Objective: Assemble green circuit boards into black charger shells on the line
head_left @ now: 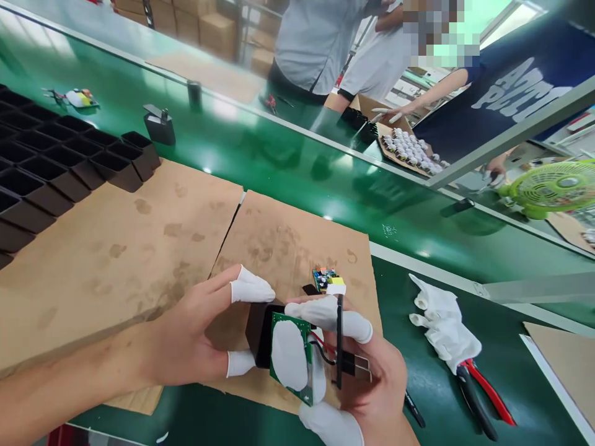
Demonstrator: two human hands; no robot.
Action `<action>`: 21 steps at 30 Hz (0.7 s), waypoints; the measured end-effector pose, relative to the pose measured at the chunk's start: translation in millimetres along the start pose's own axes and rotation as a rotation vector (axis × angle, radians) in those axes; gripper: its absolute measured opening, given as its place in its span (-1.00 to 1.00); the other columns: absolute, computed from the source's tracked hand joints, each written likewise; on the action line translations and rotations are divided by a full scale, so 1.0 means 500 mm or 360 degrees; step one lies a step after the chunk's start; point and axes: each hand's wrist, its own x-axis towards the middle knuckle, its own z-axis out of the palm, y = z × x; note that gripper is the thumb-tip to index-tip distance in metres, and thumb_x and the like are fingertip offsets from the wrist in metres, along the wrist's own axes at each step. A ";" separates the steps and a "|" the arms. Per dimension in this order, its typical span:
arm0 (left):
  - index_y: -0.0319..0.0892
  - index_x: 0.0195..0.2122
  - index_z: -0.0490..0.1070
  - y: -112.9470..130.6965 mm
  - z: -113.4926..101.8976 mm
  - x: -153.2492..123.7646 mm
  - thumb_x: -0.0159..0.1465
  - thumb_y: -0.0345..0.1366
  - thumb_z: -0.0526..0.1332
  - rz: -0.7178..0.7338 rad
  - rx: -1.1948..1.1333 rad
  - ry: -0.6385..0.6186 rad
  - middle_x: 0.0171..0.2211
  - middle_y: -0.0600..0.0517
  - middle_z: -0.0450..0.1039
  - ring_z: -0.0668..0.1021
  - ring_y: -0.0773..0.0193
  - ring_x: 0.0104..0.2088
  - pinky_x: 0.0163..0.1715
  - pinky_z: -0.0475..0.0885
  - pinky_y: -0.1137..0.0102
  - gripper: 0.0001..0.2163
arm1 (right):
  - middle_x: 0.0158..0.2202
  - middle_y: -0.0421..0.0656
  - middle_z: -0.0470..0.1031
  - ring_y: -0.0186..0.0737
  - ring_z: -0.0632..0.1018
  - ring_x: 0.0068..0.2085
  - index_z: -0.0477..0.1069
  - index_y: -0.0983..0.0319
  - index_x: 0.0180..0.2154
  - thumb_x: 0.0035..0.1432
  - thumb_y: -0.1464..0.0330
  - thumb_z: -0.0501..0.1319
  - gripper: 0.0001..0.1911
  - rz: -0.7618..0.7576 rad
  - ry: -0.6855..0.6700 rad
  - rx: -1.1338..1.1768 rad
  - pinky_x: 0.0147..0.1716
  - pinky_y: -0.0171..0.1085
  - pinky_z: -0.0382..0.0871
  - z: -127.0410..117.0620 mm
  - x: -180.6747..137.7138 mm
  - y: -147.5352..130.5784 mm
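My left hand [209, 328], white cots on its fingertips, grips a black plastic housing [256, 334] by its outer sides, the open mouth facing right. With my right hand [372, 371], also in finger cots, I hold a green circuit board [303, 381] by its edges at that mouth. A white pad [289, 354] covers much of the board's face. Red and black wires run from the board to a black end plate [339, 341] with metal plug prongs [363, 367], which sits among my right fingers. Whether the board's edge is inside the housing I cannot tell.
Rows of black housings [69, 145] stand at the left. Another circuit board [328, 280] lies on the cardboard [279, 232]. Red-and-black pliers [486, 396], a white glove [446, 322] and a pen [413, 409] are at right. Beyond the rail, people work near a green fan [553, 186].
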 end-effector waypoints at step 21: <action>0.04 0.22 0.43 0.006 0.001 0.005 0.23 -0.42 0.52 -0.0035 0.0005 -0.0007 -0.07 0.00 0.57 0.69 0.10 -0.14 -0.13 0.66 0.24 -0.44 | -0.02 0.00 0.76 0.18 0.78 0.00 0.65 0.10 0.12 -0.02 0.34 0.73 -0.34 -0.0043 -0.0013 -0.0420 -0.13 -0.10 0.80 -0.009 -0.010 -0.005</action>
